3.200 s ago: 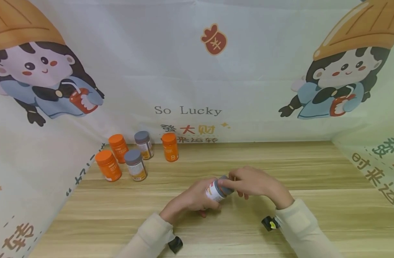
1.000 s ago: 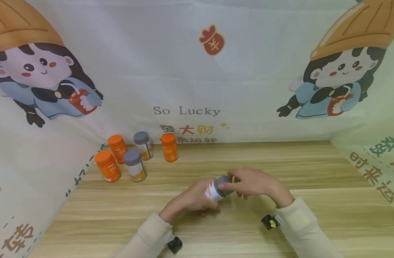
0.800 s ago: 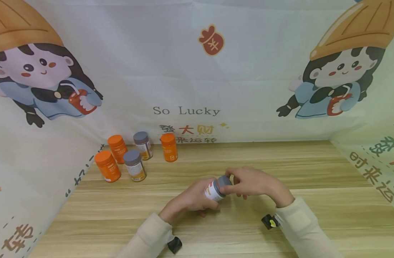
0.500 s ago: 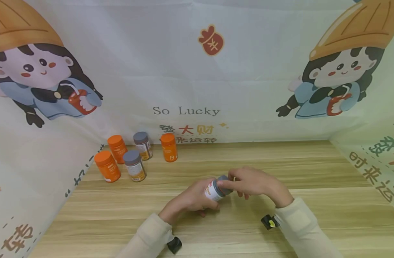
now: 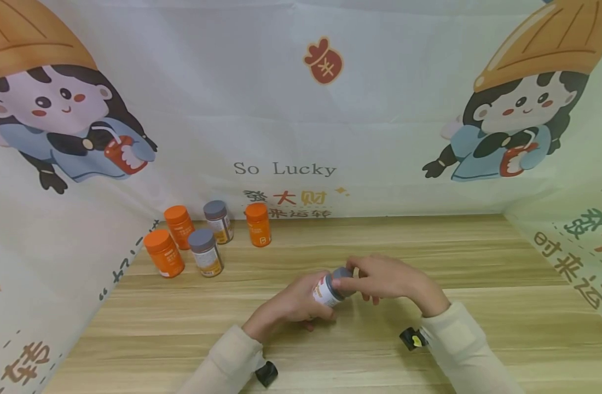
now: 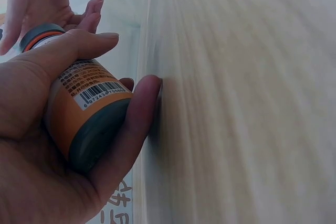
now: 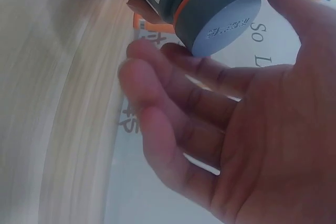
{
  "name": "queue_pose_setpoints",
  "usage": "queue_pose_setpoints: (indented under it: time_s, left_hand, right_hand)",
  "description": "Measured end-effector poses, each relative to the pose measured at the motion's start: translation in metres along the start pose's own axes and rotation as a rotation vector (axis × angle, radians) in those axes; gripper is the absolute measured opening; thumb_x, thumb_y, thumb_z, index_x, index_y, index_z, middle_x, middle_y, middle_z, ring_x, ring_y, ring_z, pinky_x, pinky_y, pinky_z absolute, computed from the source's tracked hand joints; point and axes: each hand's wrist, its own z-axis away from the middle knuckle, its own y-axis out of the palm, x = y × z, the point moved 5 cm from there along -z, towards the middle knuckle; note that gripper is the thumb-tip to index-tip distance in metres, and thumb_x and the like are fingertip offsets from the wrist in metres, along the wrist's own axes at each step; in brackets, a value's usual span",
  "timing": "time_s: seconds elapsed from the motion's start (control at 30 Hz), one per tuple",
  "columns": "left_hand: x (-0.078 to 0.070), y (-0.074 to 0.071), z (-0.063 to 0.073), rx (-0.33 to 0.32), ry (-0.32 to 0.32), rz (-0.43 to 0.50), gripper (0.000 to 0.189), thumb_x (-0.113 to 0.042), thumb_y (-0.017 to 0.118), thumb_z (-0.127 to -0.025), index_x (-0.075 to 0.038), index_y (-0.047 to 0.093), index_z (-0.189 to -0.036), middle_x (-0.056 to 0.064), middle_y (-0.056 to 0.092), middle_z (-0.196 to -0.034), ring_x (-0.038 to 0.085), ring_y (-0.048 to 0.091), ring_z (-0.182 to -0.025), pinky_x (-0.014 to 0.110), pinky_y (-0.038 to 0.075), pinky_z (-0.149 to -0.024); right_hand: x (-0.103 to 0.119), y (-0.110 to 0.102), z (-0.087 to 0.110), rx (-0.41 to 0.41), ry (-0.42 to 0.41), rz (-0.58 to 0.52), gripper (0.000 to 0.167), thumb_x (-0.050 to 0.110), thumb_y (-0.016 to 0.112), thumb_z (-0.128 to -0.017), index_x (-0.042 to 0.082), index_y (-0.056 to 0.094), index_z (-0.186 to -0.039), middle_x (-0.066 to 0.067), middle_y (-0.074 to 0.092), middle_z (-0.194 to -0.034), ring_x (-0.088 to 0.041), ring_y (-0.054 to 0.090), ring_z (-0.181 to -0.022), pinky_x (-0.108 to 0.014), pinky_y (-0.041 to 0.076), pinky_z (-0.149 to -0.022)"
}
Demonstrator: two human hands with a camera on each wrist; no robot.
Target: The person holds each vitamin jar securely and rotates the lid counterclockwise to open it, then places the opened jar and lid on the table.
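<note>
My left hand [image 5: 297,300] grips a small pill bottle [image 5: 324,294] round its body, tilted so its grey cap [image 5: 341,273] points up and right. In the left wrist view, fingers and thumb wrap the bottle's orange and white label, low over the tabletop. My right hand [image 5: 387,279] pinches the cap between thumb and forefinger. Seen from the right wrist, the grey cap [image 7: 226,19] has an orange-red ring below it, and the other fingers lie loosely bent beneath, off the bottle.
At the back left of the wooden table [image 5: 183,339] stand two orange bottles [image 5: 165,254] and two grey-capped bottles [image 5: 207,254]. Another orange bottle [image 5: 259,225] stands to their right. A printed white cloth [image 5: 380,137] hangs behind and along the sides.
My right thumb and forefinger have shifted back and forth round the cap, uncovering and covering parts of it. My left hand holds the bottle in the same spot. The standing bottles have not moved.
</note>
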Motion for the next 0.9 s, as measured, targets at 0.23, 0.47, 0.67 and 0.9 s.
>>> queue_pose_setpoints:
  time_s: [0.23,0.47,0.67,0.9]
  left_hand:
    - [0.0003,0.0,-0.0009,0.004,0.01,-0.016,0.04,-0.004,0.083,-0.076,-0.013,0.06,-0.106,0.003,0.059,-0.087,0.016,0.059,-0.066,0.037,0.058,-0.043]
    - [0.0011,-0.0002,-0.0004,0.002,0.001,-0.011,0.043,-0.003,0.083,-0.076,-0.012,0.06,-0.111,0.004,0.059,-0.087,0.016,0.058,-0.066,0.036,0.058,-0.043]
    - [0.0005,-0.0006,-0.0011,0.003,0.007,-0.016,0.049,-0.003,0.083,-0.077,-0.012,0.06,-0.12,0.005,0.06,-0.091,0.017,0.059,-0.069,0.036,0.058,-0.044]
    - [0.0013,-0.0006,-0.0015,0.008,0.013,-0.02,0.044,-0.003,0.083,-0.076,-0.012,0.06,-0.113,0.004,0.06,-0.089,0.016,0.059,-0.067,0.036,0.058,-0.043]
  right_hand:
    - [0.0,0.0004,-0.0002,0.001,-0.001,0.018,0.041,0.059,0.059,-0.098,0.018,0.064,-0.098,-0.002,0.067,-0.07,-0.029,0.068,-0.058,-0.032,0.048,-0.052]
    - [0.0005,0.0005,-0.0016,0.0,-0.006,-0.004,0.04,0.056,0.058,-0.1,0.018,0.063,-0.107,-0.003,0.067,-0.069,-0.031,0.068,-0.058,-0.032,0.049,-0.052]
    - [-0.0015,-0.0015,-0.0024,-0.023,0.044,0.031,0.047,0.064,0.048,-0.101,0.02,0.065,-0.096,-0.003,0.067,-0.07,-0.029,0.069,-0.059,-0.033,0.048,-0.055]
    - [-0.0006,0.0001,-0.0031,-0.011,0.002,0.027,0.042,0.057,0.054,-0.101,0.017,0.065,-0.096,-0.002,0.067,-0.068,-0.03,0.069,-0.058,-0.031,0.047,-0.052]
